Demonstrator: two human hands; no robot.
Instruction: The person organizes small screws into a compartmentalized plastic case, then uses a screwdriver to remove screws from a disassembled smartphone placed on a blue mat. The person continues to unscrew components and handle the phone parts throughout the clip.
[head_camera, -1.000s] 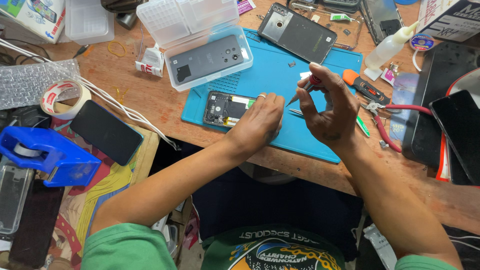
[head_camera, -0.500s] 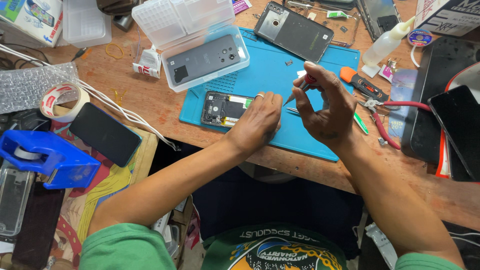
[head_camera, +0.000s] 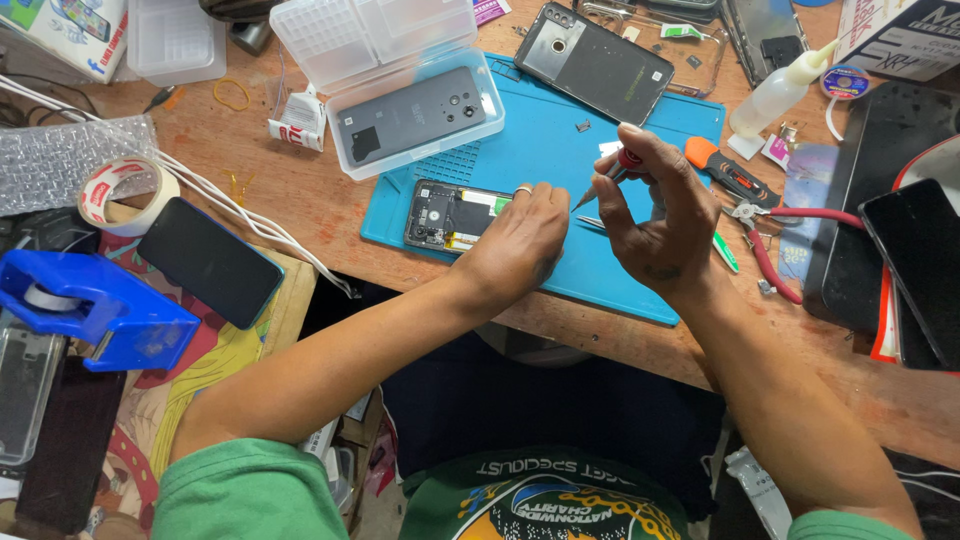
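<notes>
Head view: the left hand (head_camera: 515, 240) lies palm-down with fingers loosely curled, pressing on the right end of the opened phone (head_camera: 450, 215), which rests back-open on the blue work mat (head_camera: 540, 150) near the front edge of the tabletop (head_camera: 300, 190). The right hand (head_camera: 655, 215) is closed in a pinch on a small red-handled screwdriver (head_camera: 610, 172), its tip angled down toward the phone end just beside the left hand's fingers. A clear plastic case (head_camera: 400, 100) holding a grey back cover sits behind the phone on the mat's rear left corner.
</notes>
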